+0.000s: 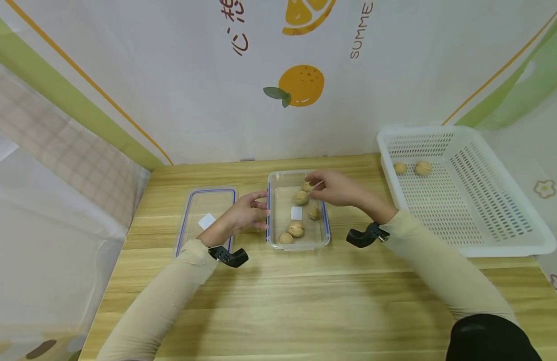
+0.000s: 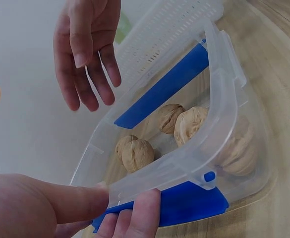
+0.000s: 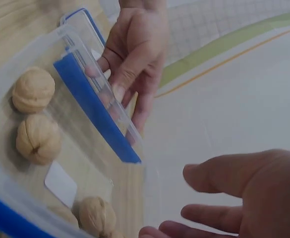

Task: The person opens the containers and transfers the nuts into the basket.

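A clear plastic food container with blue-edged sides stands on the table and holds several walnuts and a small white square. My left hand rests against the container's left side, its thumb by the rim and its fingertips on the blue strip. Over the far right corner, my right hand hovers with parted fingers, close to two walnuts below. Nothing shows between its thumb and fingers in the right wrist view. The left wrist view shows it apart from the container.
A clear lid with a blue seal lies left of the container, partly under my left forearm. At the right stands a white slatted plastic basket with two walnuts inside. Printed cloth rises behind the wooden table.
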A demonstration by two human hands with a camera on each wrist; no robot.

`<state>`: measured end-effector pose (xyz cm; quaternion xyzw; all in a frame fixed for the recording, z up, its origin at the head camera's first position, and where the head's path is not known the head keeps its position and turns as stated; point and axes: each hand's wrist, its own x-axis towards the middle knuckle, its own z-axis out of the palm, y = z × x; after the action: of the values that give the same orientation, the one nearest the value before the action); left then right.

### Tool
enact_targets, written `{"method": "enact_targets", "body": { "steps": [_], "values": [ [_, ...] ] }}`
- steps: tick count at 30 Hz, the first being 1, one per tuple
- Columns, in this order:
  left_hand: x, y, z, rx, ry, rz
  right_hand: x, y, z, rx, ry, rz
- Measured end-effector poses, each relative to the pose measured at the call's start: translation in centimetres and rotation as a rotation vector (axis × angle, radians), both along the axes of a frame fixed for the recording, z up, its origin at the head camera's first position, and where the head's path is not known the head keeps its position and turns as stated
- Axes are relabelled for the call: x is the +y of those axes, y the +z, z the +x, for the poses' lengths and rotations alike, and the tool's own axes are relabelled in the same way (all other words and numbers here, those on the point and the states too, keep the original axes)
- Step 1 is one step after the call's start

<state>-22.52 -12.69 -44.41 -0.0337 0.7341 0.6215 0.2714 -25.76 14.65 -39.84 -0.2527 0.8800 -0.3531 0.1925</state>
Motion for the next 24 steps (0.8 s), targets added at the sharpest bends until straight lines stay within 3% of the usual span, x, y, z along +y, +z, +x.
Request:
{"method": "enact_targets", "body": {
  "steps": [12, 18, 24],
  "values": [
    [0.0, -0.2, 0.0, 0.005, -0.002, -0.007, -2.1, -1.5, -0.8, -0.005, 0.002, 0.136],
    [0.0, -0.1, 0.0, 0.01, -0.001, -0.012, -3.4, -1.6, -1.0, 0.05, 0.018, 0.225],
    [0.0, 0.0, 0.1, 0.012, -0.002, -0.009, -4.4, -2.4, -1.1, 0.019, -0.005, 0.226]
  ]
}}
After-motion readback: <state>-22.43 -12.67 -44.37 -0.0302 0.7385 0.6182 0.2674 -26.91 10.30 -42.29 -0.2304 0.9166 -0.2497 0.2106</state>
